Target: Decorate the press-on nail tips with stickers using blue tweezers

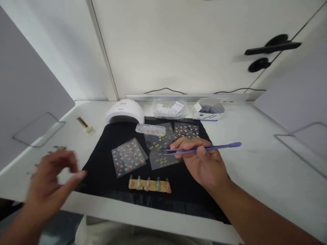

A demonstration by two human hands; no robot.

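Note:
Purple tweezers [222, 146] lie in the grip of my right hand [204, 161], their thin tips pointing left. Beneath those tips is a clear sticker sheet [157, 163] with yellow and dark designs; whether anything sits between the tips is too small to tell. My left hand [52, 180], blurred by motion, hovers at the left with thumb and curled fingers apart and nothing visible between them. Another sticker sheet [127, 158] with white and reddish designs lies left of centre. In front, several false nail tips [158, 183] stand on a tan strip [152, 185].
A black mat [102, 163] covers the table's middle. Behind it stand a white nail lamp [125, 110], a clear box [170, 110] of white packets and a box of alcohol pads [208, 110]. A polish bottle [86, 125] lies left; a clear textured bar [150, 129] rests on the mat.

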